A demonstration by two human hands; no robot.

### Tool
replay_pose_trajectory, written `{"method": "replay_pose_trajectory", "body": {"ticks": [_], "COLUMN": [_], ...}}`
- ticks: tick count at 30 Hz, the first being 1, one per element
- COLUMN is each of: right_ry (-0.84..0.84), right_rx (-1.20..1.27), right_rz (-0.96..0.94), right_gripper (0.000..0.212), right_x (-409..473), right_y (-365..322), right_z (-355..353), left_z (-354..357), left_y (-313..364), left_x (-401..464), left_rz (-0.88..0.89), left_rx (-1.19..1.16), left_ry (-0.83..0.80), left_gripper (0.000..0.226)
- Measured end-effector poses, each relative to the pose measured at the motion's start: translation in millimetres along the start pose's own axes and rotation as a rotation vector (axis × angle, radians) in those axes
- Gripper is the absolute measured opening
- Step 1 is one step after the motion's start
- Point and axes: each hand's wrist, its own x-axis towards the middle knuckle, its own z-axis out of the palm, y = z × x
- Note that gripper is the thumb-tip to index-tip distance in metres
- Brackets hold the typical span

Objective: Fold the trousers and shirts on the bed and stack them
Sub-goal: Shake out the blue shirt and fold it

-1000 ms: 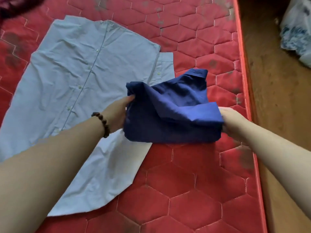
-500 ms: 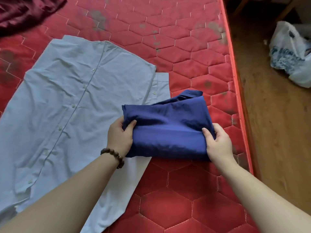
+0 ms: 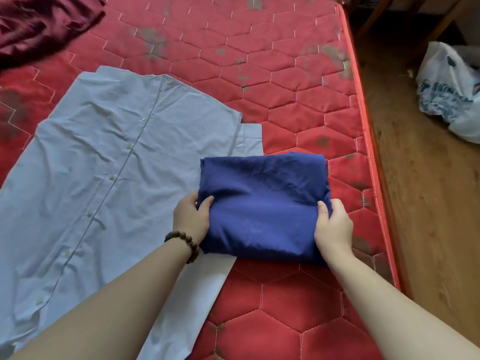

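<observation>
A folded dark blue garment (image 3: 263, 203) lies as a compact rectangle on the red quilted mattress (image 3: 285, 87), its left edge overlapping a pale blue shirt (image 3: 98, 165). That shirt is spread flat, buttons up, across the left half of the bed. My left hand (image 3: 191, 219), with a bead bracelet at the wrist, grips the blue garment's left edge, thumb on top. On the opposite edge, my right hand (image 3: 333, 227) holds it the same way. A dark red garment (image 3: 39, 27) lies crumpled at the far left corner.
The mattress's right edge (image 3: 374, 152) runs along a wooden floor (image 3: 428, 203). A white plastic bag (image 3: 449, 87) sits on the floor at the right. Wooden furniture legs (image 3: 374, 11) stand beyond the bed's far right corner.
The blue garment has gone from held up and loosely bunched to laid flat on the mattress as a neat rectangle. Both hands came down with it and still hold its side edges.
</observation>
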Motion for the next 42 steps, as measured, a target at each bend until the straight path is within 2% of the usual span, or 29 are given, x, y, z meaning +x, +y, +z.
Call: {"method": "replay_pose_trajectory", "body": {"ticks": [4,7,8,10,12,13,15,16,18,24,28,31,33,34,35,36,38,39,41,42], "right_ry": [-0.015,0.049,0.123,0.202,0.082,-0.026,-0.234,-0.299,-0.350,-0.165,-0.130,-0.173,-0.143,-0.102,-0.065,-0.065,-0.272,-0.408,-0.595,-0.622], "right_rx": [-0.060,-0.167,-0.235,-0.356,-0.469,-0.527,-0.661,-0.719,-0.778,-0.734,-0.754,-0.752,-0.679,-0.638,-0.617,-0.621,-0.766,-0.870,-1.045,-1.084], "right_rz": [0.049,0.047,-0.044,-0.400,-0.729,-0.811,-0.835,-0.824,-0.797,-0.576,-0.389,-0.349,-0.412,-0.512,-0.641,-0.761,-0.922,-0.970,-0.988,-0.987], "right_gripper": [0.034,0.024,0.028,0.039,0.049,0.053,0.060,0.062,0.063,0.059,0.060,0.057,0.049,0.045,0.046,0.054,0.071,0.074,0.071,0.068], "right_x": [3.1,3.0,1.6,-4.3,-9.0,-9.2,-5.4,-1.2,7.5,11.5,14.8,18.6,26.8,33.7,41.9,50.4,68.4,74.8,84.7,88.0], "right_y": [-4.7,-10.2,-12.6,-18.8,-22.9,-22.6,-17.9,-12.9,-2.2,5.7,-0.7,-10.5,-17.0,-17.4,-16.1,-15.3,-12.2,-10.0,-4.4,-2.6], "right_z": [1.4,-2.4,-3.6,0.0,12.8,21.2,34.5,38.8,43.7,54.4,57.7,52.8,39.1,27.8,18.3,9.1,-8.1,-11.4,-11.5,-11.1], "left_z": [8.8,5.0,4.4,12.6,32.2,43.1,58.7,62.9,66.0,71.5,70.0,67.2,62.0,61.7,62.0,65.5,83.7,95.3,119.9,129.5], "left_y": [4.4,10.7,14.0,22.5,25.3,22.7,12.6,4.4,-8.2,-18.3,-13.6,-8.3,4.3,12.0,17.9,21.3,23.8,24.2,24.3,25.7], "left_x": [2.6,-7.2,-11.3,-20.8,-29.9,-33.7,-37.4,-35.1,-30.9,-30.5,-28.9,-27.8,-29.0,-34.2,-40.5,-49.1,-77.5,-90.4,-107.5,-113.4], "left_rz": [-0.056,-0.109,-0.014,0.383,0.730,0.792,0.751,0.715,0.668,0.495,0.457,0.409,0.338,0.346,0.436,0.606,0.941,1.006,0.943,0.881], "left_rx": [0.200,0.428,0.501,0.581,0.638,0.711,0.915,0.978,1.014,0.967,1.006,1.031,0.966,0.918,0.857,0.792,0.728,0.780,0.958,1.044], "left_ry": [0.000,0.172,0.259,0.324,0.156,0.009,-0.228,-0.275,-0.268,-0.103,-0.161,-0.240,-0.235,-0.195,-0.136,-0.115,-0.251,-0.368,-0.507,-0.503], "left_gripper": [0.027,0.026,0.025,0.026,0.034,0.041,0.057,0.062,0.067,0.073,0.073,0.073,0.074,0.076,0.076,0.074,0.073,0.076,0.078,0.072]}}
